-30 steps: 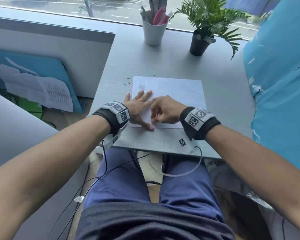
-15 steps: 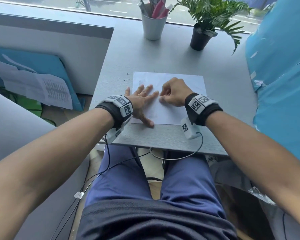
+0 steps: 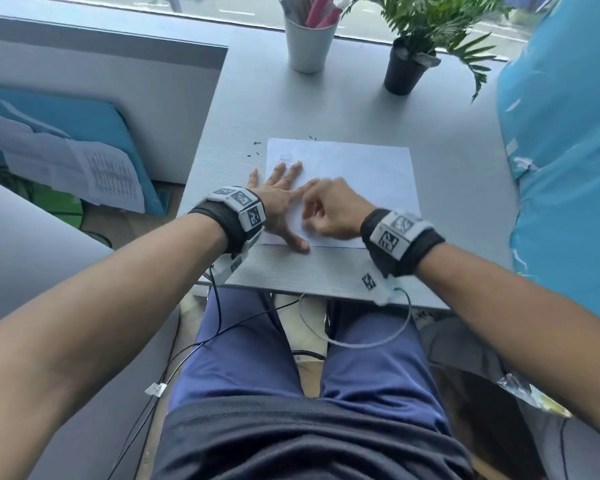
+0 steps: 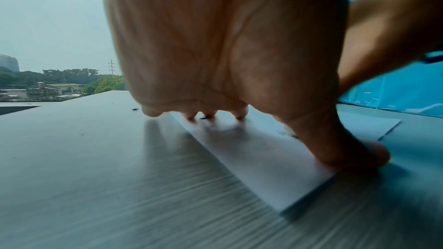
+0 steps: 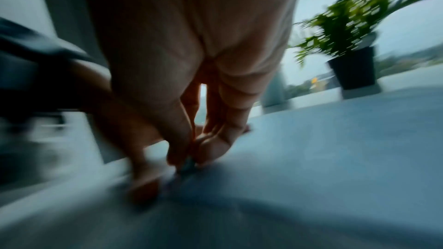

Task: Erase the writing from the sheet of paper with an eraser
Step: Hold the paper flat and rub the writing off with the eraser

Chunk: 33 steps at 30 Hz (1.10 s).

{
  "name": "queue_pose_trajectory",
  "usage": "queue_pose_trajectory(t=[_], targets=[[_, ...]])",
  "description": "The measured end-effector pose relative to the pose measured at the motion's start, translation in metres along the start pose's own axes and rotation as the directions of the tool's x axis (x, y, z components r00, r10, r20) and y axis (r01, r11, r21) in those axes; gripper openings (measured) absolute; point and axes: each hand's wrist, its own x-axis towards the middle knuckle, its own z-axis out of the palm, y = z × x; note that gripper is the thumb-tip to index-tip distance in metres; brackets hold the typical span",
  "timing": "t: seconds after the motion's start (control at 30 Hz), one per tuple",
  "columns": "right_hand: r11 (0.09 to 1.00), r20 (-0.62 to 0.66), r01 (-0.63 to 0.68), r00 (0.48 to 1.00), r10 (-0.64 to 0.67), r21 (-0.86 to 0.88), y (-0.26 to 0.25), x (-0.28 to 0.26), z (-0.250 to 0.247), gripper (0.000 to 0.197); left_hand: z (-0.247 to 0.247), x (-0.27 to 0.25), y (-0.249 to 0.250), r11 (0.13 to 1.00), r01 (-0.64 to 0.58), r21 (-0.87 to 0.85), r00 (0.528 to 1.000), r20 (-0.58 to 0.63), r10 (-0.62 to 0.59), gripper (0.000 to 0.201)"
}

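Head view: the sheet of paper (image 3: 354, 174) lies flat on the grey desk (image 3: 447, 161), its long axis running left to right, square to the desk's near edge. The left hand (image 3: 278, 199), fingers spread and straight, presses down the sheet's left part, little finger off the sheet on the desk. The right hand (image 3: 333, 211) sits over the sheet's near-left area, just right of the left hand, fingers curled and pinching a small eraser (image 5: 188, 165) against the paper; blur hides its shape. Beyond the sheet stand a white cup (image 3: 309, 43) and a potted plant (image 3: 406, 69).
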Motion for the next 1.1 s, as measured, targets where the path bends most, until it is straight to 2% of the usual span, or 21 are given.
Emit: queue_pose_trajectory(t=[0.07, 0.1, 0.2, 0.27, 0.37, 0.43, 0.47, 0.57, 0.6, 0.67, 0.77, 0.8, 0.93, 0.97, 1.1], targets=[[0.999, 0.113, 0.051, 0.992, -0.051, -0.002, -0.009, -0.011, 0.005, 0.003, 0.000, 0.000, -0.001, 1.000, -0.001, 0.006, 1.000, 0.001, 0.001, 0.147], [0.999, 0.103, 0.050, 0.994, -0.048, -0.015, -0.006, -0.006, -0.001, 0.005, 0.000, 0.000, -0.001, 1.000, -0.007, -0.006, 1.000, 0.008, 0.008, 0.147], [0.997, -0.112, -0.055, 0.992, 0.050, -0.046, 0.015, 0.021, -0.023, 0.011, -0.001, -0.001, -0.001, 1.000, -0.014, -0.020, 1.000, 0.014, 0.014, 0.148], [0.996, -0.159, -0.080, 0.985, 0.073, -0.034, 0.015, 0.023, -0.018, 0.010, -0.001, -0.001, 0.000, 1.000, -0.001, -0.019, 1.000, 0.015, 0.001, 0.148], [1.000, 0.018, 0.020, 1.000, -0.020, -0.016, -0.009, -0.006, 0.009, 0.006, 0.001, 0.001, 0.000, 1.000, 0.003, -0.010, 1.000, 0.004, -0.003, 0.151], [1.000, 0.086, 0.029, 0.996, -0.029, 0.004, -0.011, -0.010, 0.006, 0.006, 0.000, 0.001, 0.000, 1.000, 0.001, -0.010, 1.000, 0.007, 0.000, 0.152], [1.000, 0.053, 0.011, 0.999, -0.011, -0.007, -0.005, -0.002, -0.002, 0.006, -0.001, 0.000, 0.000, 1.000, -0.002, -0.021, 1.000, 0.013, 0.002, 0.151], [0.996, -0.154, -0.090, 0.984, 0.088, -0.008, 0.017, 0.022, -0.023, 0.010, -0.002, -0.003, 0.000, 1.000, -0.002, -0.024, 1.000, 0.018, 0.002, 0.149], [0.996, -0.181, -0.094, 0.979, 0.092, -0.002, 0.017, 0.023, -0.021, 0.009, -0.002, -0.004, 0.001, 1.000, -0.003, -0.028, 1.000, 0.015, 0.003, 0.149], [0.998, -0.117, -0.055, 0.992, 0.055, -0.001, 0.003, 0.012, -0.006, 0.004, 0.000, -0.002, 0.001, 0.999, -0.005, -0.042, 1.000, 0.008, 0.006, 0.150], [0.999, 0.071, 0.032, 0.997, -0.032, -0.006, -0.016, -0.007, 0.008, 0.003, 0.000, 0.000, 0.001, 1.000, 0.003, -0.028, 1.000, 0.005, -0.003, 0.153], [0.999, 0.063, 0.031, 0.998, -0.030, -0.022, -0.014, -0.001, 0.003, 0.005, 0.000, 0.000, 0.001, 0.999, 0.005, -0.035, 1.000, 0.004, -0.005, 0.154], [0.994, -0.153, -0.096, 0.984, 0.087, -0.051, 0.010, 0.027, -0.023, 0.010, -0.002, -0.003, 0.004, 0.999, 0.012, -0.046, 1.000, 0.008, -0.011, 0.157], [0.994, -0.157, -0.097, 0.984, 0.089, -0.043, 0.009, 0.026, -0.019, 0.009, -0.002, -0.002, 0.004, 0.999, 0.018, -0.047, 1.000, 0.001, -0.018, 0.158], [1.000, -0.043, -0.007, 0.999, 0.006, -0.022, -0.010, 0.002, 0.006, 0.005, 0.003, 0.003, 0.000, 0.999, 0.008, -0.053, 1.000, -0.015, -0.009, 0.159]])
